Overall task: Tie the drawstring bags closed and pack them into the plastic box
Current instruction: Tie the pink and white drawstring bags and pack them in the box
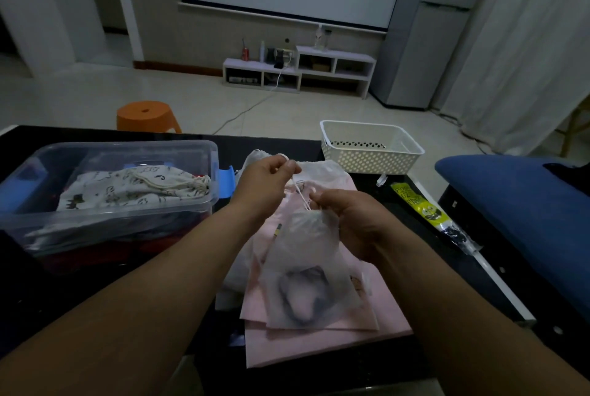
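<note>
The white cord (pixel 300 193) is pinched between thumb and forefinger of the left hand (pixel 266 180), which is held just above and beyond the bag's mouth. The gathered neck of the translucent white drawstring bag (pixel 306 271) is gripped in the curled fingers of the right hand (pixel 351 223). The cord is stretched taut between the two hands. The bag hangs from that grip, its lower part resting on a stack of pink bags (pixel 319 331) on the black table (pixel 281 145); something dark is seen dimly inside it.

The mouth is judged to be cinched, but no knot can be made out, so the tying is taken as under way. One printed fabric bag (pixel 137 188), its mouth drawn shut, is already laid in the clear plastic box (pixel 127 144) at the left. The pink bags, and the bag in hand, are left to be packed.

A white perforated basket (pixel 370 153) is set beyond the hands at the right, a yellow-green packet (pixel 418 204) near the table's right edge, and a blue cushion (pixel 510 197) beside it. The way to the box is judged unobstructed, apart from its blue latch (pixel 226 181) near the left wrist.
</note>
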